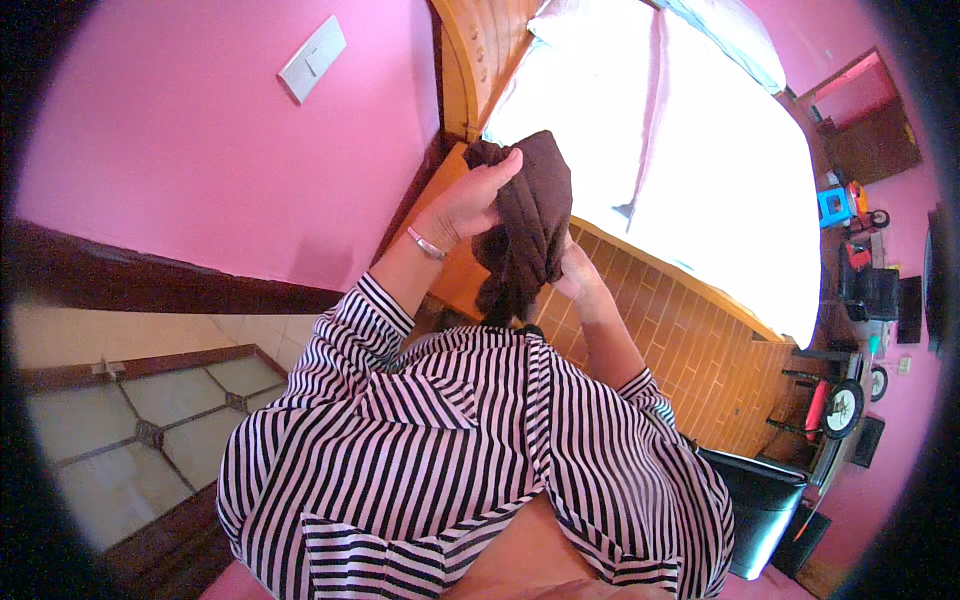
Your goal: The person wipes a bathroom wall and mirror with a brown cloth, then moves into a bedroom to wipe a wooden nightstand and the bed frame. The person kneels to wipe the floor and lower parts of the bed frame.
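Note:
A bunched dark brown cloth (532, 210) hangs before my chest, held up between both hands. My left hand (476, 196) grips its left side, the thumb lying over the folds and a bracelet around the wrist. On the cloth's lower right side is my right hand (576, 268), its fingers hidden behind the fabric. The cloth's lower end hangs in dark ruffled folds close to my striped shirt (450, 465). What kind of cloth item it is, I cannot tell.
A bed with a bright white cover (697, 165) and a wooden headboard (465, 67) stands beyond my hands. Brown tile floor (675, 322) lies at its near side. A pink wall with a light switch (312, 60) rises on the left. At right are a black chair (754, 502) and a blue stool (832, 207).

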The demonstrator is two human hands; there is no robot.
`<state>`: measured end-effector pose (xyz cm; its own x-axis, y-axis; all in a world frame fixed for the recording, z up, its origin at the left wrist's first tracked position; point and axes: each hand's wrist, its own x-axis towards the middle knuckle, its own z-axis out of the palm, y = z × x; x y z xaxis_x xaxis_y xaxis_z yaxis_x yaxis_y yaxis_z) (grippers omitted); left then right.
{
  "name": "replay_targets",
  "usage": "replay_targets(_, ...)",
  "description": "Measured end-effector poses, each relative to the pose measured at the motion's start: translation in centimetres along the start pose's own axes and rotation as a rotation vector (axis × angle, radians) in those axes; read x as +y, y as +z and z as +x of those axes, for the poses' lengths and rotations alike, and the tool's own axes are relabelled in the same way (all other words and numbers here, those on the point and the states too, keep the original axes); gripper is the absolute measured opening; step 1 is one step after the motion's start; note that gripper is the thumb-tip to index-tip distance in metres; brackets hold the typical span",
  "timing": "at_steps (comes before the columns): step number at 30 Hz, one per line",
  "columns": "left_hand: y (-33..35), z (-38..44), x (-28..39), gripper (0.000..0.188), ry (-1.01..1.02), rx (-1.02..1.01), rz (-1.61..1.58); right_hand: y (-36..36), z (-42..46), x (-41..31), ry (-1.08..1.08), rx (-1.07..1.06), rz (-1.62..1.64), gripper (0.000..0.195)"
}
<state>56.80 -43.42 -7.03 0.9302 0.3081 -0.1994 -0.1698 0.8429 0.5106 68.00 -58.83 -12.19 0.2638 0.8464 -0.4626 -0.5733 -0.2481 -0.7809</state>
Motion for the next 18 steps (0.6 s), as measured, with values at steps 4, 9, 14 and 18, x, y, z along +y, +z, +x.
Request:
replay_targets(4,-0.3,0.5,1.1,0.042,0.066,-0.029,0.019,-0.4,0.1,-1.2,0.233,0.12,0.104,0.055)
replay_targets(9,-0.7,0.6,1.2,0.043,0.042,-0.018,-0.015,-2.2,2.2,0.6,0.23,-0.044,0.274,0.044)
replay_targets(14,-1.3,0.1,1.9,0.048,0.103,-0.07,0.016,-3.3,4.4,-1.2,-0.054,0.241,-0.221,0.037)
replay_targets(18,-0.6,0.1,2.2,0.046,0.121,-0.077,-0.003,-2.3,4.0,-1.7,0.03,0.341,-0.164,0.038)
